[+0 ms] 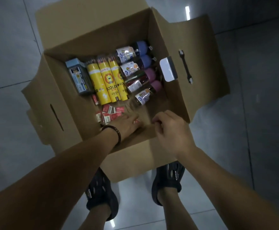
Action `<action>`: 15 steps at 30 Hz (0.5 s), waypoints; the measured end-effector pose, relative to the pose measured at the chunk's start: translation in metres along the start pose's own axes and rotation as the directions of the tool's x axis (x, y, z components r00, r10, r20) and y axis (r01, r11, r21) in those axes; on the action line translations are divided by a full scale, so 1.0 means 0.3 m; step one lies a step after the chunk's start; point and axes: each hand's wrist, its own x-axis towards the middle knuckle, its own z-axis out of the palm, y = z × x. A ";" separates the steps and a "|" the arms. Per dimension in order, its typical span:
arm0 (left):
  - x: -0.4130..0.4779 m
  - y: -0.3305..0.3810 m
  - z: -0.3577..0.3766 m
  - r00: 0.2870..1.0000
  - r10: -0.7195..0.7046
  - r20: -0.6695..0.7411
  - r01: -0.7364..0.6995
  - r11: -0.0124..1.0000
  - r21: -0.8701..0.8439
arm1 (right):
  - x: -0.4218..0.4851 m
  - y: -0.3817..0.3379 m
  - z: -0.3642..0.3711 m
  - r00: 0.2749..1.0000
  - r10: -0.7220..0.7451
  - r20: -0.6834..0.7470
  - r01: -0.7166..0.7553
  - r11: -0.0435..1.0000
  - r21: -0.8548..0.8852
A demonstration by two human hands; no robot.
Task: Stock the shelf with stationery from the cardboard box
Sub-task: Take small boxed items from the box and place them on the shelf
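**Both hands at open cardboard box on floor**

Right hand (167,130) sits at the near rim of the cardboard box (132,156), fingers curled; can't tell if it holds anything. Left hand (127,124) is inside, fingers stretched and motion-blurred over small red packs (109,113), print unreadable. Beyond, yellow pencil tubes (105,80) lie near-to-far, tips far. Clear capped tubes (135,70) lie with caps right.
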 end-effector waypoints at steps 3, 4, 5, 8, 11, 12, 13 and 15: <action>0.006 -0.021 0.010 0.997 -0.058 0.043 0.060 0.997 -0.050 | 0.004 0.006 0.012 1.000 -0.007 -0.012 0.007 1.000 0.011; 0.005 -0.031 0.010 0.998 -0.042 0.049 0.041 0.999 0.015 | 0.008 0.006 0.014 1.000 -0.010 -0.014 0.010 1.000 0.009; -0.002 -0.040 0.007 0.997 -0.050 0.056 0.049 0.998 0.034 | 0.012 0.006 0.017 1.000 -0.012 -0.014 0.012 1.000 0.002; -0.016 -0.038 0.014 0.994 -0.094 0.050 0.097 0.993 -0.070 | 0.023 0.005 0.019 1.000 -0.008 -0.025 0.008 1.000 -0.018; -0.031 -0.039 0.044 0.990 -0.134 0.035 0.137 0.983 -0.126 | 0.029 0.002 0.022 1.000 0.002 -0.019 -0.003 1.000 -0.028; -0.033 -0.047 0.056 0.993 -0.114 -0.008 0.112 0.987 -0.114 | 0.029 0.001 0.023 1.000 0.004 -0.015 -0.005 1.000 -0.031; -0.038 -0.051 0.057 0.994 -0.101 -0.028 0.098 0.989 -0.107 | 0.026 0.000 0.024 1.000 0.007 -0.012 -0.007 0.999 -0.034; -0.060 -0.044 0.036 0.990 -0.128 -0.067 0.117 0.982 -0.146 | 0.023 0.000 0.023 1.000 0.016 -0.014 -0.016 1.000 -0.025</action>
